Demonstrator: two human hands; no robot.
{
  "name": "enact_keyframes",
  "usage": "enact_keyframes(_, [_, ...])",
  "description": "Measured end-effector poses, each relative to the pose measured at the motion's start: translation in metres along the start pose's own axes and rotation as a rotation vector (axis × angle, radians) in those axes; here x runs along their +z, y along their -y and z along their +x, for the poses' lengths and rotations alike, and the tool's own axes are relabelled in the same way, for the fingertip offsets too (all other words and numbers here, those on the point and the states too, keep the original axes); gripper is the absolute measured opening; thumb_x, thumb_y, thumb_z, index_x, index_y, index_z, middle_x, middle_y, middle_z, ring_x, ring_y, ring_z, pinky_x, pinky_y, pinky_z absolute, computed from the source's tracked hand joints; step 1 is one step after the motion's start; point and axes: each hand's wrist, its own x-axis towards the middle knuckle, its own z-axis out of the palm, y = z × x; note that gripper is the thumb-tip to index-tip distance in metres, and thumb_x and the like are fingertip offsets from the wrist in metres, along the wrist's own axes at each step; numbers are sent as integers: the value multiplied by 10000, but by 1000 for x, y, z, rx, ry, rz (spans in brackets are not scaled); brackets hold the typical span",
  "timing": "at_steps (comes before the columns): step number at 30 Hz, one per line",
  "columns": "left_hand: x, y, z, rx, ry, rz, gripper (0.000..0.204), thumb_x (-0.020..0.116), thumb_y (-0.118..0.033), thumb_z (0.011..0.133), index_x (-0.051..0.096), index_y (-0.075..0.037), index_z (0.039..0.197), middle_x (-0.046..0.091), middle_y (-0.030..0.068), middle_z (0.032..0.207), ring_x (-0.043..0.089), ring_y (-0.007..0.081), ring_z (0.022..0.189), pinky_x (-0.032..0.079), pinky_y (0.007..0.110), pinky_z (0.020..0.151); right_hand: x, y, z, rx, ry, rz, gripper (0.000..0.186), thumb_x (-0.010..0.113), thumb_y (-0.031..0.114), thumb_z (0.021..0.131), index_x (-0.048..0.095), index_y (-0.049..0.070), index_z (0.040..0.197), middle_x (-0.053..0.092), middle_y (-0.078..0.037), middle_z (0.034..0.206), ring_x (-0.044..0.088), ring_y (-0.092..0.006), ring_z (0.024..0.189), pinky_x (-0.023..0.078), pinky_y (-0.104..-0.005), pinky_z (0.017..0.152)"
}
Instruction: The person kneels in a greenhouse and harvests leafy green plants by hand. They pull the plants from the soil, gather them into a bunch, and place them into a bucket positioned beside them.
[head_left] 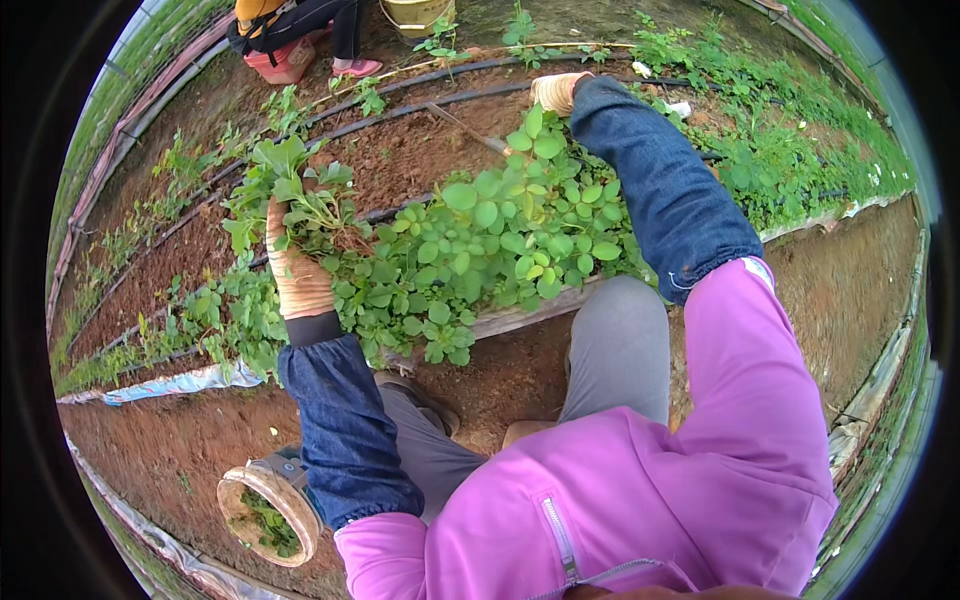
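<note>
My left hand [296, 272], in a pale orange striped glove, is closed around a bunch of leafy green plants [325, 205]. Reddish-brown roots or soil show at the bunch's right side. My right hand [558, 93], in a like glove, reaches across to the far side of the bed, beyond a thick patch of round-leaved plants [500, 230]. Its fingertips are hidden, so I cannot see if it grips anything. A thin-bladed hand tool [468, 128] lies slantwise over the bare soil to its left, one end by the leaves; it seems apart from the hand.
Black drip hoses [420, 97] run along the bed. At the lower left a tipped bucket [300, 500] holds some leaves. Across the bed a person [300, 25] sits on a red tub [280, 62], near a yellowish bucket [420, 15]. A board edge [530, 315] borders the bed before my knees.
</note>
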Motion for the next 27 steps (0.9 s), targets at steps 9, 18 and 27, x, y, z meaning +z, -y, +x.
enact_keyframes(9, [31, 1, -11, 8, -57, 63, 362, 524, -329, 961, 618, -46, 1167, 682, 79, 1045, 657, 249, 949, 554, 426, 834, -76, -14, -68, 135, -148, 656, 267, 608, 273, 889, 701, 52, 1007, 707, -26, 824, 599, -149, 636, 499, -341, 619])
enact_keyframes(18, [16, 5, -2, -30, 7, 54, 381, 532, -331, 960, 598, -43, 1202, 671, 73, 1105, 646, 230, 974, 548, 417, 834, -9, 54, -40, 369, -81, 240, 677, 590, 555, 829, 616, -7, 1205, 599, -200, 1256, 567, -322, 1178, 434, -400, 997])
enact_keyframes(27, [25, 5, -8, 0, 84, 170, 424, 498, -353, 969, 582, -44, 1248, 668, 85, 1116, 642, 231, 1004, 526, 398, 902, -5, 6, -28, -67, -241, -288, 398, 502, 333, 904, 686, 16, 1059, 673, -178, 1105, 636, -335, 991, 484, -377, 886])
